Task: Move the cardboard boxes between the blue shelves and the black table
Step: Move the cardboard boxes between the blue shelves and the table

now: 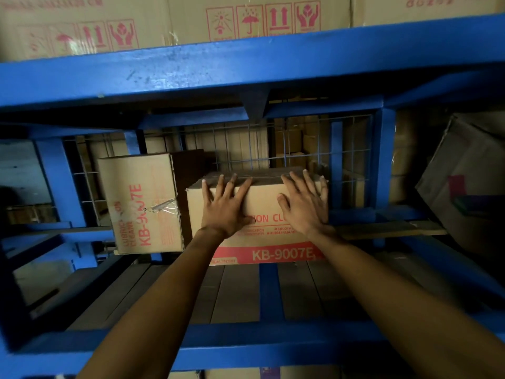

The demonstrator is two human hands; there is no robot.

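Head view, box: a cardboard box (262, 214) printed KB-9007E sits deep on a blue shelf (246, 343), its printed front face turned toward the person and its long axis running left to right across the bay.
Head view, left hand: the left hand (224, 206) lies flat on the left half of that front face, fingers (218, 184) straight and spread wide, tips reaching up to the top front edge; nothing is gripped.
Head view, right hand: the right hand (306, 203) mirrors it on the right half of the face, fingers splayed and straight, palm against the cardboard, tips at the top edge.
Head view, key relation: the box lies straight ahead of both palms, between them and the wire mesh back (314, 143) of the bay; neither hand is clearly nearer, both arms reaching about equally far in.
Head view, neighbour: a second box (142, 203), stood on end, is just beside the first on its left, a narrow dark gap between them.
Head view, surroundings: more cartons (175, 20) with red handling symbols rest on the shelf above.
Judgement: flat palms suit pushing; drawing the box out toward the table would likely need the fingers hooked over the top edge or around the ends.
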